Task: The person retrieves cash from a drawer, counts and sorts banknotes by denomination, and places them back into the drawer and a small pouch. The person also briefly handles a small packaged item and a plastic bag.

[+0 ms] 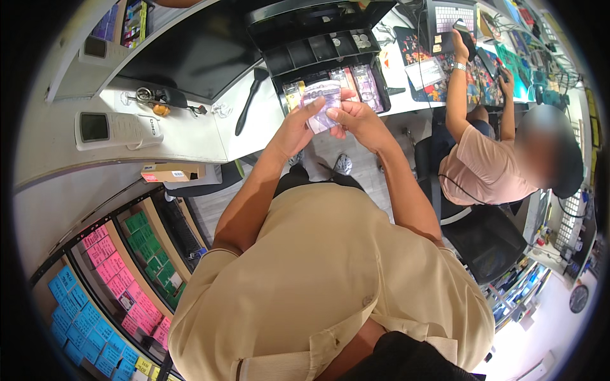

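Note:
A small stack of purple banknotes (pixel 323 125) is pinched between my left hand (pixel 301 125) and my right hand (pixel 358 119). Both thumbs press on the top note. Just beyond them a black metal cash box (pixel 387 101) lies with its lid up. Its coin tray (pixel 295 55) has several compartments, and coins (pixel 363 40) sit in those at the right. Banknotes in different colours stand sorted in the lower part, with purple notes (pixel 368 90) at the right and yellowish notes (pixel 291 95) at the left, partly behind my hands.
A black brush (pixel 249 102) lies left of the box, before a dark monitor (pixel 190 52). Further left are keys (pixel 145 95) and a white handheld device (pixel 114 129). At my right a seated person (pixel 495 166) holds a phone (pixel 464 39). Shelves of coloured boxes (pixel 119 271) stand lower left.

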### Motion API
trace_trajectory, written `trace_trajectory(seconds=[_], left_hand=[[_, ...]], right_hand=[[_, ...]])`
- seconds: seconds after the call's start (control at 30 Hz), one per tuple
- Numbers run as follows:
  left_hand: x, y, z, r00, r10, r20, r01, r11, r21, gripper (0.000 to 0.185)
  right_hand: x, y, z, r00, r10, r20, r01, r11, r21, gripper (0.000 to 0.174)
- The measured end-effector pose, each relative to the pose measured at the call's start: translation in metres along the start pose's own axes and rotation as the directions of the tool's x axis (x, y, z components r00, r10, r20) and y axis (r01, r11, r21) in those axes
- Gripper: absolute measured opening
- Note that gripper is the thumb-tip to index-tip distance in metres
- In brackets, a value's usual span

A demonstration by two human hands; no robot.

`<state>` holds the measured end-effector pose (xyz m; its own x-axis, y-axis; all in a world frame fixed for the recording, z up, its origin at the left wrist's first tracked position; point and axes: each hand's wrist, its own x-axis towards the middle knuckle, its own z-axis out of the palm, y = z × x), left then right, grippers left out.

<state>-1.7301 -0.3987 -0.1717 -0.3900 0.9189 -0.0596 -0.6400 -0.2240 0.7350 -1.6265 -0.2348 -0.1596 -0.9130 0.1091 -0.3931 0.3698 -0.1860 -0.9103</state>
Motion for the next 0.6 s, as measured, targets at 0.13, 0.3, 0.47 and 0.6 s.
trace_trajectory(seconds=[0.13, 0.3, 0.47, 0.6], left_hand=[[0.010, -0.013, 0.021, 0.936, 0.066, -0.346, -0.018, 0.990, 0.141, 0.053], [0.024, -0.017, 0.049, 0.841, 0.082, -0.535, 0.062, 0.967, 0.246, 0.043], [0.037, -0.024, 0.072, 0.875, 0.078, -0.477, 0.044, 0.970, 0.239, 0.050], [0.040, -0.025, 0.076, 0.846, -0.036, -0.531, -0.110, 0.964, -0.241, 0.044]], right_hand=[[0.001, -0.002, -0.022, 0.999, 0.045, 0.025, -0.045, 0.999, 0.003, 0.030], [-0.010, -0.003, -0.048, 0.945, -0.218, -0.243, 0.209, 0.976, -0.063, 0.029], [-0.017, -0.003, -0.057, 0.906, -0.323, -0.274, 0.316, 0.946, -0.069, 0.030], [-0.017, 0.003, -0.058, 0.906, -0.229, -0.357, 0.327, 0.913, 0.245, 0.024]])
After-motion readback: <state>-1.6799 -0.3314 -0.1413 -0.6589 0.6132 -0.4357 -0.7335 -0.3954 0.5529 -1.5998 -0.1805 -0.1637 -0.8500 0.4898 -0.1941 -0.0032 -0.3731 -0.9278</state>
